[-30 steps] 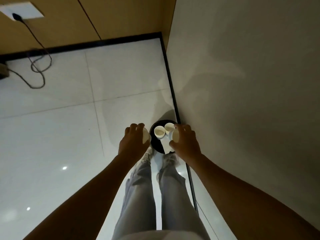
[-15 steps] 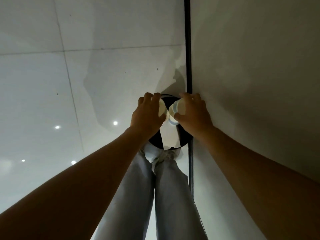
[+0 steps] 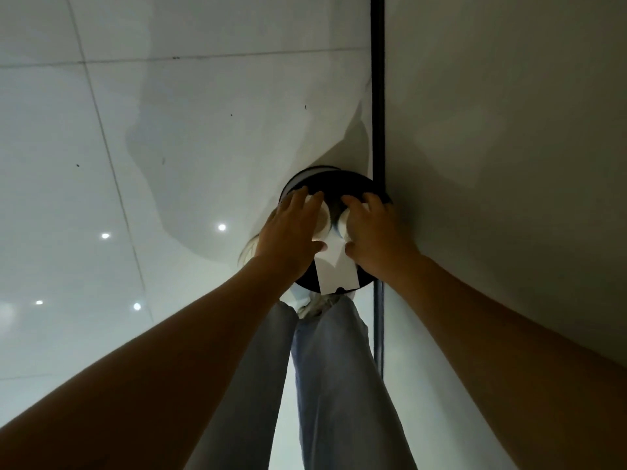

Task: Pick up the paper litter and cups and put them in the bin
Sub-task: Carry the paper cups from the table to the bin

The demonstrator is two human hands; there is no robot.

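Both hands over the bin (image 3: 339, 179), which sits on the floor against the wall. Left hand (image 3: 288, 232) grips one cup (image 3: 322, 220), right hand (image 3: 376, 232) another (image 3: 343, 222). Risk: paper (image 3: 336, 269) standing in the bin could deflect a released cup out over the rim.

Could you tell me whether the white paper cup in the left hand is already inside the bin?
Not released yet: the left hand grips the white paper cup over the round black bin.

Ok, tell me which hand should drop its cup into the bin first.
Either, narrowly the right hand: its cup sits over the bin opening. The left hand holds its cup nearer the rim.
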